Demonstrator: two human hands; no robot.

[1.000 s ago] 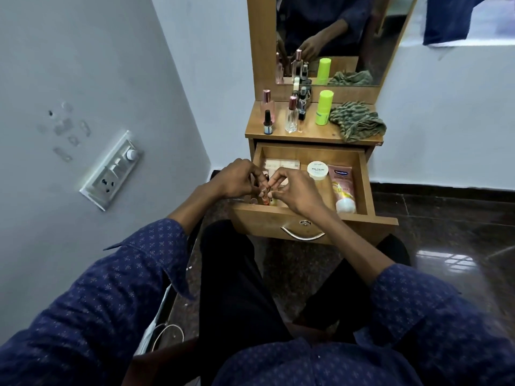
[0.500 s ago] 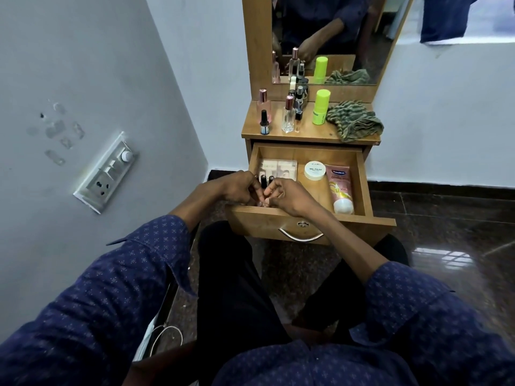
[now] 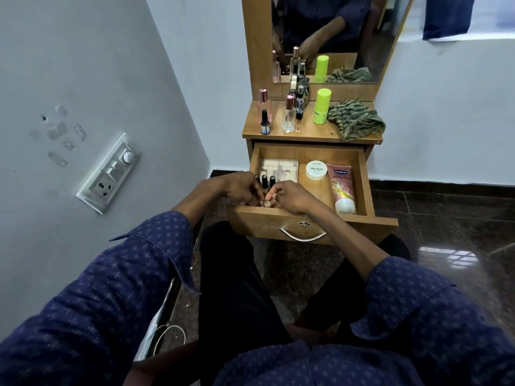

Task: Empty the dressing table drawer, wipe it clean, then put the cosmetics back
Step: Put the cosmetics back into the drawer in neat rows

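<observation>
Both hands work at the front left corner of the open drawer point(image 3: 362, 176). The left hand point(image 3: 237, 189) and right hand point(image 3: 292, 197) curl their fingers round small nail polish bottles point(image 3: 268, 181) that stand upright between them, caps pointing up, so either hand could lift them straight up. Whether each grip is firm cannot be told
</observation>
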